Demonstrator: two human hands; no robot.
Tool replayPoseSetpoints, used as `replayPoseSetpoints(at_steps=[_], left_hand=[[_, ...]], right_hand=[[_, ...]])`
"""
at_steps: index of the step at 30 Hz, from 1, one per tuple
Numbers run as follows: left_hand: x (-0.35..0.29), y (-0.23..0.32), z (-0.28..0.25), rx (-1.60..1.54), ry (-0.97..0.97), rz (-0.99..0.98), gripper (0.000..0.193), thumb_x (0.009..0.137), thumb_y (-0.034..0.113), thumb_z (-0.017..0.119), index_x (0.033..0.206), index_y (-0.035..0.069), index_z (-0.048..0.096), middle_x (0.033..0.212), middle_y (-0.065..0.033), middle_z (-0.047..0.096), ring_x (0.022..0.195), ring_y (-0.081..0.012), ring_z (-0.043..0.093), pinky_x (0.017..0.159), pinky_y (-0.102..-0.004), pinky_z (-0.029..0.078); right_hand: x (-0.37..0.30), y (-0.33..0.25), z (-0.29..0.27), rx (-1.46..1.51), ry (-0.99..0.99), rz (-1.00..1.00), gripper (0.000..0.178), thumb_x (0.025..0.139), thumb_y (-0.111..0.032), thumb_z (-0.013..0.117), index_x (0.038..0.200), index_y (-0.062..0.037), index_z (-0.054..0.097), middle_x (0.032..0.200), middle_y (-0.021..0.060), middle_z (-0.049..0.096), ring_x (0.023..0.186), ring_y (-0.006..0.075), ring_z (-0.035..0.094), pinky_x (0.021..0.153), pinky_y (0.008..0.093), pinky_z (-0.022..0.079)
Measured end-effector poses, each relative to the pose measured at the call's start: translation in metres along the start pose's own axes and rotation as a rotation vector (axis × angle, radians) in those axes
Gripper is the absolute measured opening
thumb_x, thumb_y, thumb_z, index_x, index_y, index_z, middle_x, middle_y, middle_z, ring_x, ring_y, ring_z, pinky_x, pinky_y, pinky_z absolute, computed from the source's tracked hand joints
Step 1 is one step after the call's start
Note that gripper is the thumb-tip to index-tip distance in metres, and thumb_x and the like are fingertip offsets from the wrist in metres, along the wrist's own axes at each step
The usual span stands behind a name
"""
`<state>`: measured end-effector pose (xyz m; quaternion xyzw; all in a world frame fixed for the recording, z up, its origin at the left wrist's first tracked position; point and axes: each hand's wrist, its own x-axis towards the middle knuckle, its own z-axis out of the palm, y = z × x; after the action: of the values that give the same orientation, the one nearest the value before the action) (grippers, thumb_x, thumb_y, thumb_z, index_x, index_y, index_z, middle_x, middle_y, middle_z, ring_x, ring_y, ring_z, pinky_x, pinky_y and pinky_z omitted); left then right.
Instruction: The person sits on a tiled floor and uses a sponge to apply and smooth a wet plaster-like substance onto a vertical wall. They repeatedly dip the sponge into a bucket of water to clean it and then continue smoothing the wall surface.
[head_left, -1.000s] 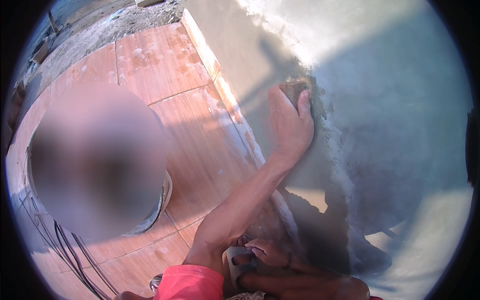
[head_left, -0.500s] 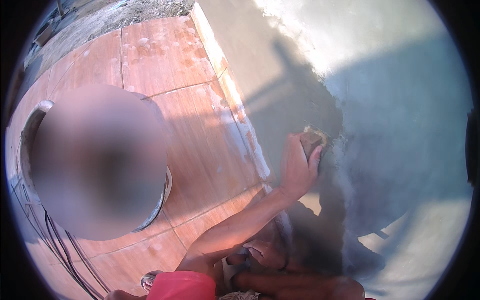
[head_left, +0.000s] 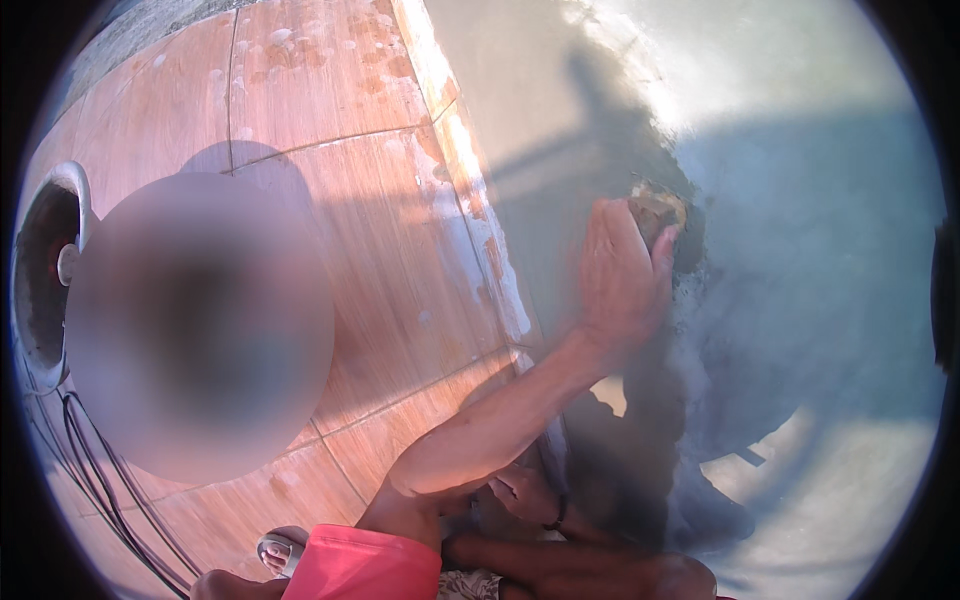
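My left hand (head_left: 625, 275) reaches up and to the right, its fingers and thumb closed around a worn brown and yellowish sponge (head_left: 657, 212). The sponge is pressed against a grey plaster surface (head_left: 540, 130), at the border between a darker, damp-looking strip and a paler, smoother area (head_left: 800, 260). Lower down, my right hand (head_left: 525, 495), with a dark band at the wrist, sits just beneath my left forearm. That forearm partly hides its fingers, so I cannot tell whether they hold anything.
Wood-patterned tiles (head_left: 400, 270) lie to the left, with a white-smeared edging strip (head_left: 470, 190) along the plaster. A grey-rimmed round container (head_left: 75, 185) stands at far left, partly behind a blurred patch. Dark cables (head_left: 90, 470) run below it. A sandalled foot (head_left: 278, 553) shows near the bottom.
My left hand has moved the sponge up and slightly right along the plaster. The view has shifted, bringing more of the container's dark opening into sight.
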<state>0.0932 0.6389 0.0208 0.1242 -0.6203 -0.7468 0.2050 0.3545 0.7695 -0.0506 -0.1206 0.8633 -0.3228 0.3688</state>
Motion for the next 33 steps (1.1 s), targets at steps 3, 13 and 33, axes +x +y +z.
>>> replayPoseSetpoints(at_steps=[3,13,33], left_hand=[[-0.065,-0.003,0.003,-0.063,-0.101,0.201,0.036,0.088,0.014,0.065,0.110,-0.005,0.043,0.103,-0.0246,0.052,0.095,-0.0401,0.055,0.079,-0.0460,0.044],[-0.044,-0.007,0.001,-0.070,-0.017,0.184,0.039,0.089,0.015,0.065,0.114,-0.006,0.043,0.101,-0.0236,0.051,0.090,-0.0398,0.055,0.078,-0.0452,0.044],[-0.057,0.004,0.002,-0.056,-0.047,0.098,0.041,0.083,0.015,0.071,0.109,-0.004,0.046,0.097,-0.0223,0.054,0.086,-0.0392,0.057,0.073,-0.0449,0.047]], right_hand=[[-0.011,0.019,0.004,-0.184,-0.023,-0.001,0.020,0.093,-0.013,0.054,0.104,-0.0004,0.064,0.100,0.0195,0.065,0.091,0.0366,0.063,0.080,0.0405,0.051],[-0.006,0.000,-0.004,-0.141,0.005,0.056,0.022,0.090,-0.014,0.056,0.106,-0.0004,0.063,0.102,0.0201,0.065,0.090,0.0360,0.063,0.079,0.0421,0.051],[-0.013,0.016,0.003,-0.163,-0.150,0.121,0.030,0.092,-0.015,0.053,0.116,0.0023,0.058,0.116,0.0243,0.060,0.112,0.0357,0.056,0.095,0.0465,0.042]])
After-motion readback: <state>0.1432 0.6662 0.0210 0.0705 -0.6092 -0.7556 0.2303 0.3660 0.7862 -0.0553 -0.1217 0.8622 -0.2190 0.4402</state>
